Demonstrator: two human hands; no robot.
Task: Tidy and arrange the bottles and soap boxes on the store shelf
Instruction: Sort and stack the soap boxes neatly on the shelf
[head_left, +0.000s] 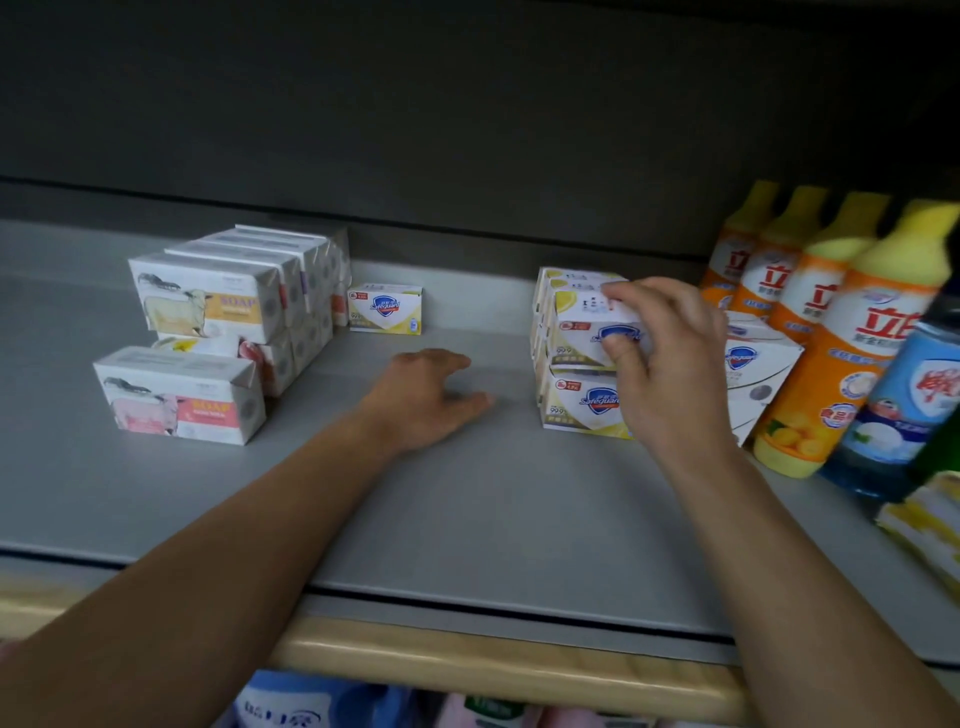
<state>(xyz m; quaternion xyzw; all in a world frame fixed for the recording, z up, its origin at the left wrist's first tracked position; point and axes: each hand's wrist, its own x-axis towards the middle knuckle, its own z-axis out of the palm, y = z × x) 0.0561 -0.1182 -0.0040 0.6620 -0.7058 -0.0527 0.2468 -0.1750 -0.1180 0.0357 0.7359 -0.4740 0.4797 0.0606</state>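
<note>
My right hand (660, 364) grips the top white-and-yellow Safeguard soap box (579, 335) of a stack; thumb on its front, fingers on its top. Another Safeguard box (579, 405) lies beneath it, and more stand behind. My left hand (426, 402) rests on the grey shelf (467, 509) mid-way, fingers spread, holding nothing. One lone Safeguard box (385, 307) stands further back. At the left sits a cluster of white sheep-picture soap boxes (208, 301), with a pink one (179, 395) in front. Orange bottles with yellow caps (826, 332) line the right side.
A blue-labelled bottle (904, 410) stands at the far right front, with a yellow-striped pack (930, 519) below it. White Safeguard boxes (753, 374) sit between the stack and the bottles. The shelf's wooden front edge (493, 670) runs below, with more goods on the shelf underneath.
</note>
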